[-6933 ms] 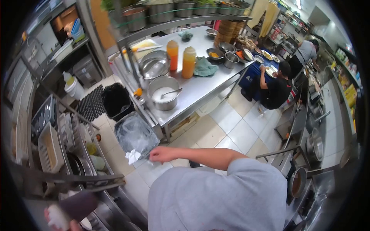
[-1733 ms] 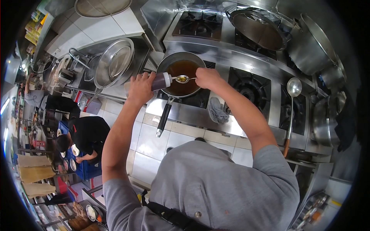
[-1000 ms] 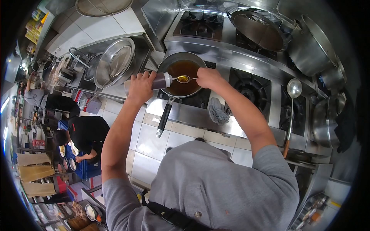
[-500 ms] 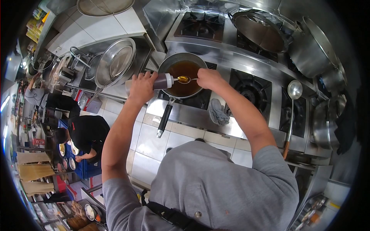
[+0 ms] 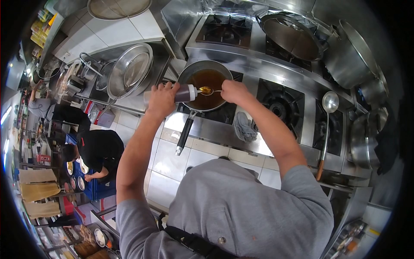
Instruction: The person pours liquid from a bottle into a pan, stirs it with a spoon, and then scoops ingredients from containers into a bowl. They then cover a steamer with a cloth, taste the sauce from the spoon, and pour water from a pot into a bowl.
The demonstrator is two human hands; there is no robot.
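My left hand (image 5: 162,100) is wrapped round a squeeze bottle (image 5: 183,93) of dark liquid, tipped sideways so its white nozzle points right. The nozzle tip is at a spoon (image 5: 206,90) with amber liquid in its bowl. My right hand (image 5: 235,91) is closed on the spoon's handle. Below them a frying pan (image 5: 194,69) holds brown liquid and sits on a burner, its black handle (image 5: 184,134) pointing toward me. A grey cloth (image 5: 245,127) lies crumpled on the stove front, right of the pan.
A ladle (image 5: 330,103) rests across the right burner. At the back stand a wok (image 5: 289,34) and a large pot (image 5: 349,56). To the left are a metal bowl with a strainer (image 5: 129,71) on the counter and a person in black (image 5: 99,149) bending over dishes.
The view has shifted very slightly. My hands, the bottle and the spoon stay in nearly the same place over the pan.
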